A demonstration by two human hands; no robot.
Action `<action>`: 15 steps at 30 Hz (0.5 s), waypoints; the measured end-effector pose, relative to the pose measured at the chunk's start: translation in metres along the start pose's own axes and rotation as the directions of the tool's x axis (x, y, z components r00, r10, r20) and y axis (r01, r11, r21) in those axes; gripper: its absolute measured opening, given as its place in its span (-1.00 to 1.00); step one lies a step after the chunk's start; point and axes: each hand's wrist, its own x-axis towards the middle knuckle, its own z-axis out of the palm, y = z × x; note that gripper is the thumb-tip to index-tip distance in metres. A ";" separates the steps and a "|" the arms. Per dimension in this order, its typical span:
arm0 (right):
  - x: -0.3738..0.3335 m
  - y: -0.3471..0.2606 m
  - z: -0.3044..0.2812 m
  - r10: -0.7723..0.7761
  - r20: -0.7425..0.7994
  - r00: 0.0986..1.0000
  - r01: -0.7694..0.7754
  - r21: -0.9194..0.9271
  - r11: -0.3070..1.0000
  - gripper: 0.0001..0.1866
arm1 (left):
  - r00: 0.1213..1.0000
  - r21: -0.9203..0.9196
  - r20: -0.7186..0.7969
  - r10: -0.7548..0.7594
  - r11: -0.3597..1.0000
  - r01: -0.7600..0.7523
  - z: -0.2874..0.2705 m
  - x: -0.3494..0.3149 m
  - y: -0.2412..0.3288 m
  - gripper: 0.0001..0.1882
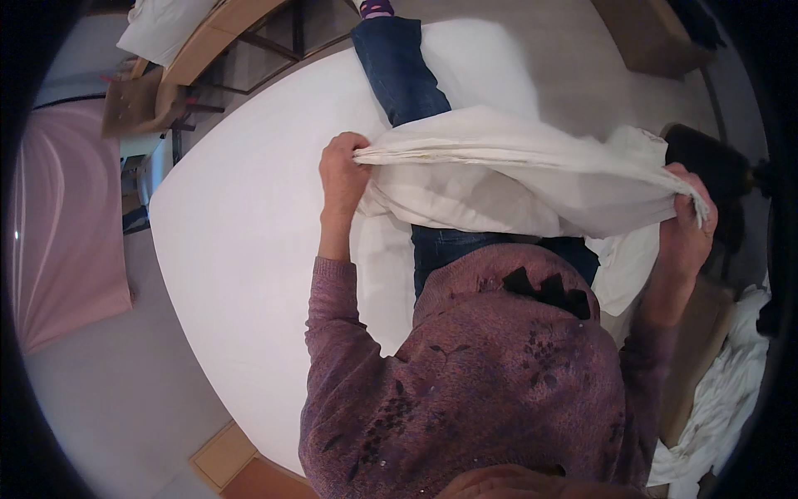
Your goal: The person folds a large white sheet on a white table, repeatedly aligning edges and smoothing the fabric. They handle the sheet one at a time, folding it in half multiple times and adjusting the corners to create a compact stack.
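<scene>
A white cloth [490, 179] stretches between my two hands above my lap, its gathered layers sagging over my jeans. My left hand [343, 170] is closed on the bunched left end. On the right, my right hand [688, 220] grips the other end, where a frayed edge sticks out by the fingers. More white fabric [628, 270] lies beside my right hip, below the cloth. I sit on a broad white surface [249, 249] with one leg stretched out ahead.
A brown chair [143, 104] and a wooden table edge [220, 37] stand at the far left, near a pink cloth [71, 224]. A brown box-like piece [652, 37] is at the far right. Crumpled white fabric [723, 399] lies at the lower right, near a dark object [706, 158].
</scene>
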 end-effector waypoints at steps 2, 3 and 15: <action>0.005 -0.001 -0.002 0.006 -0.080 0.997 -0.002 0.056 0.998 -0.60 | 0.991 -0.053 -0.009 -0.130 0.990 0.129 0.004 -0.008 -0.021 -0.84; 0.007 -0.003 -0.002 0.009 -0.065 0.998 -0.004 0.078 0.997 -0.61 | 0.983 -0.104 -0.006 -0.186 0.977 0.184 0.006 -0.013 -0.029 -0.85; 0.000 -0.016 -0.012 0.001 -0.052 0.999 0.008 0.170 0.985 -0.70 | 0.965 -0.285 -0.182 -0.188 0.950 0.131 0.027 -0.031 -0.041 -0.88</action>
